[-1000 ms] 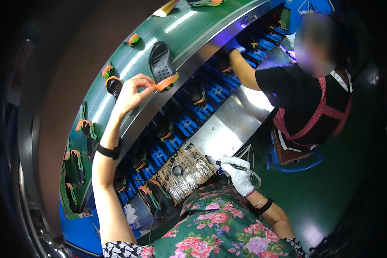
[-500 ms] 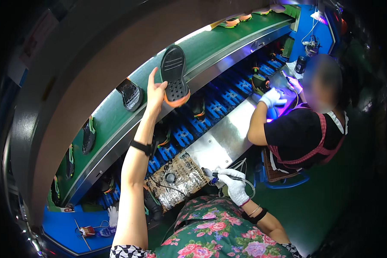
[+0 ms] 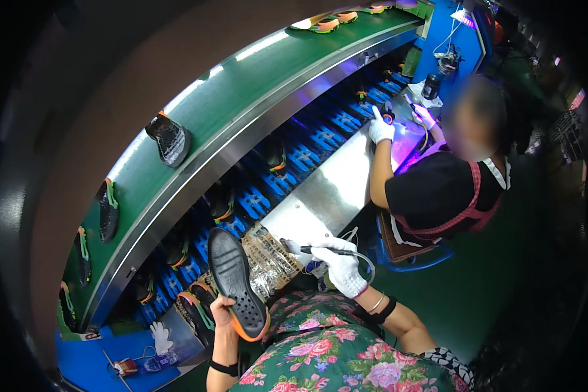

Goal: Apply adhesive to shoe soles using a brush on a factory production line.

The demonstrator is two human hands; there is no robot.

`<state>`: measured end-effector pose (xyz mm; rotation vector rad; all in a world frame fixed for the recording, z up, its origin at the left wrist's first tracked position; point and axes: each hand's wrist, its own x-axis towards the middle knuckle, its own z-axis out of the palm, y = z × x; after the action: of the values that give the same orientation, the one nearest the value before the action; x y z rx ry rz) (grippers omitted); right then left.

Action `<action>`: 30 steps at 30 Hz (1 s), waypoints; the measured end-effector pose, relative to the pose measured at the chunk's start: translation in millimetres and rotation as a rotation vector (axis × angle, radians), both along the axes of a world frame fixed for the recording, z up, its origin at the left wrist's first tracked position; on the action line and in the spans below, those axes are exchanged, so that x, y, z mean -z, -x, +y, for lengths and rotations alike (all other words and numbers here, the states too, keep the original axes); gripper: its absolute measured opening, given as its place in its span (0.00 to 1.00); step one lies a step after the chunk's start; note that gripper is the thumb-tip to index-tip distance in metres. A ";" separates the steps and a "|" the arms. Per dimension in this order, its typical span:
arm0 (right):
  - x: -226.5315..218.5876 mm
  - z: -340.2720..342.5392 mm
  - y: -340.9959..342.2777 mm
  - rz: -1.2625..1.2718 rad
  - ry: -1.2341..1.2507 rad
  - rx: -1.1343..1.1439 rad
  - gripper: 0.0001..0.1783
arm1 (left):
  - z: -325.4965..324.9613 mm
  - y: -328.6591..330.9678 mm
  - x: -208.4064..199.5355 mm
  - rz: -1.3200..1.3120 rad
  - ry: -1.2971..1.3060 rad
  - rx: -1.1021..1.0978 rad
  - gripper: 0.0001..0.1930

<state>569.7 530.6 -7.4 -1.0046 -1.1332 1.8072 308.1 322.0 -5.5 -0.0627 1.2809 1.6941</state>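
Observation:
A black shoe sole (image 3: 227, 258) with an orange heel edge is gripped near its heel by my bare left hand (image 3: 223, 319), close to my apron. Its dark inner face is turned up, with small holes in the heel part. My right hand (image 3: 343, 271), in a white glove, is closed around a brush (image 3: 293, 246) with a thin hose trailing from it. The brush tip points left, over the edge of a tape-covered work board (image 3: 271, 264). A black shoe with green and orange trim (image 3: 199, 312) lies left of the sole, partly hidden.
A green conveyor belt (image 3: 255, 91) carries several soles. Below it, blue racks (image 3: 255, 202) hold several shoes. A metal tabletop (image 3: 333, 189) leads to a gloved co-worker (image 3: 447, 189) seated at right. A blue table (image 3: 88, 366) at lower left holds a white glove (image 3: 161, 336).
My left hand has come down from beside the conveyor toward my body, bringing the sole with it. My right hand still holds the brush. The co-worker's hand has shifted.

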 end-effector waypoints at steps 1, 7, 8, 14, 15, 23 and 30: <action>-12.9 0.2 6.4 0.007 -0.038 -0.010 0.09 | -9.1 5.3 2.2 -0.056 -0.051 0.067 0.33; -54.0 1.6 31.0 -0.353 -0.786 -0.095 0.13 | -37.6 13.3 63.8 -0.638 -0.598 0.356 0.43; -55.0 -0.1 33.3 -0.396 -0.856 -0.083 0.13 | -28.9 9.8 80.7 -0.910 -0.882 0.374 0.44; -83.0 -8.8 64.2 -0.108 -0.372 -0.086 0.14 | 56.5 -38.6 7.3 -0.595 -0.488 0.390 0.47; -86.7 -15.1 70.5 0.065 -0.206 -0.096 0.14 | 61.9 -41.2 5.3 -0.652 -0.519 0.387 0.47; -92.3 -46.8 82.9 -0.031 -0.340 -0.151 0.12 | 56.4 -38.7 3.2 -0.932 -0.675 0.371 0.51; -96.5 -48.3 86.5 -0.002 -0.213 -0.045 0.15 | 51.9 -33.6 -24.2 -0.887 -0.573 0.350 0.61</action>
<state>483.2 482.2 89.2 -0.8624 -1.3278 1.6779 341.7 373.9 18.7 -0.2076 0.1243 1.4006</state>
